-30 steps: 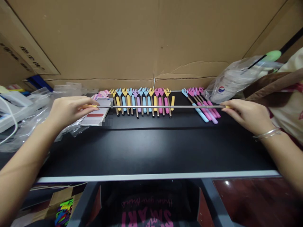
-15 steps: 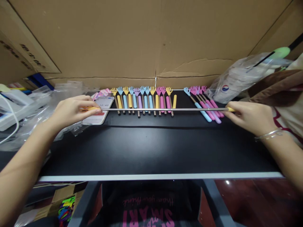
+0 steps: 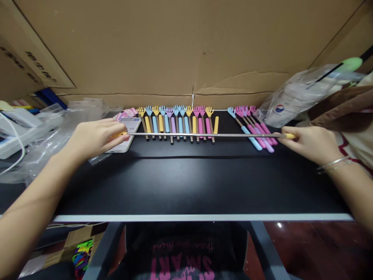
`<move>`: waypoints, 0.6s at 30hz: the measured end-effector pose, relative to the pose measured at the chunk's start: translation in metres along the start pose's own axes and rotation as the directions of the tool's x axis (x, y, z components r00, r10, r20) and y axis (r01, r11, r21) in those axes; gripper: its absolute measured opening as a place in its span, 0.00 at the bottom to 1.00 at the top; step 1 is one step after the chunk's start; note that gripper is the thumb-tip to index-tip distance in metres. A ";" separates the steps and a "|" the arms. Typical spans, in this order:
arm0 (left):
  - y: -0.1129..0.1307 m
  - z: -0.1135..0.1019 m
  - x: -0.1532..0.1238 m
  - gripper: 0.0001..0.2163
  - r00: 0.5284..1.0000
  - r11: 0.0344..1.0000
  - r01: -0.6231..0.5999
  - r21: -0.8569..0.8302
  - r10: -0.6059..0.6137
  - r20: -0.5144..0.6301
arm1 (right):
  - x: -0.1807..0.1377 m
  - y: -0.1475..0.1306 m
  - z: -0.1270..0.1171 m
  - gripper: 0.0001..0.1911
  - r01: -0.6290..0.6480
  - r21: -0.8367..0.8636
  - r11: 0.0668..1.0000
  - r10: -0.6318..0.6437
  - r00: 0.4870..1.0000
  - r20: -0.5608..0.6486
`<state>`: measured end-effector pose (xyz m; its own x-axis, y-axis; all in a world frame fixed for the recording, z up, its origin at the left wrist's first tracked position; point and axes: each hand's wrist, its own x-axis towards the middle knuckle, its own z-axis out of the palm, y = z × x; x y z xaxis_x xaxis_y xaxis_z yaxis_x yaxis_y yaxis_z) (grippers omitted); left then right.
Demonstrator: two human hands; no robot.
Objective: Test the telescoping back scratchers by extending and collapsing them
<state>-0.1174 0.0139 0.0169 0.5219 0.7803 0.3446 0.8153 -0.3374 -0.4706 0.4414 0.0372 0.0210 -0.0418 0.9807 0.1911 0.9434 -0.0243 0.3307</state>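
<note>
A telescopic back scratcher (image 3: 186, 135) is stretched out level above the table, its thin metal rod running from hand to hand. My left hand (image 3: 97, 136) is closed on its yellow left end, with the fingers covering most of that part. At the other end, my right hand (image 3: 310, 143) pinches the rod by a yellow piece (image 3: 290, 136). Behind the rod lies a row of short back scratchers (image 3: 181, 112) with yellow, blue, purple and pink claws, and loose coloured handle sleeves (image 3: 216, 125) among them. Several assembled back scratchers (image 3: 253, 136) lie together on the right.
A phone (image 3: 131, 132) lies beside my left hand, near clear plastic bags (image 3: 52, 136). A bagged cup (image 3: 287, 103) stands at the back right, by a person's sleeve (image 3: 335, 109). A cardboard wall (image 3: 175, 50) closes off the back of the black table (image 3: 180, 186).
The rod looks slightly longer at its right side, where my right hand has shifted a little rightward. The whole view has moved slightly; the rows on the table lie as before.
</note>
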 end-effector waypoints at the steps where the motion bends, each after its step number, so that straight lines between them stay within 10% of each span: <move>1: -0.001 0.000 -0.001 0.23 0.999 1.000 -0.006 0.026 0.007 -0.034 | 0.000 -0.001 0.000 0.12 0.000 -0.005 1.000 0.000 1.000 -0.006; 10: 0.000 0.001 -0.003 0.21 0.940 0.971 -0.166 0.169 0.208 -0.269 | 0.004 0.001 0.004 0.13 0.007 -0.067 0.998 -0.009 1.000 -0.026; 18: -0.001 0.004 -0.005 0.20 0.992 0.985 -0.085 0.152 0.098 -0.081 | 0.003 0.001 0.007 0.14 0.005 -0.086 0.996 -0.008 0.999 -0.034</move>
<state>-0.1214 0.0128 0.0123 0.6180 0.6982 0.3613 0.7204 -0.3189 -0.6159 0.4441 0.0419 0.0157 -0.0606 0.9736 0.2199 0.9116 -0.0357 0.4096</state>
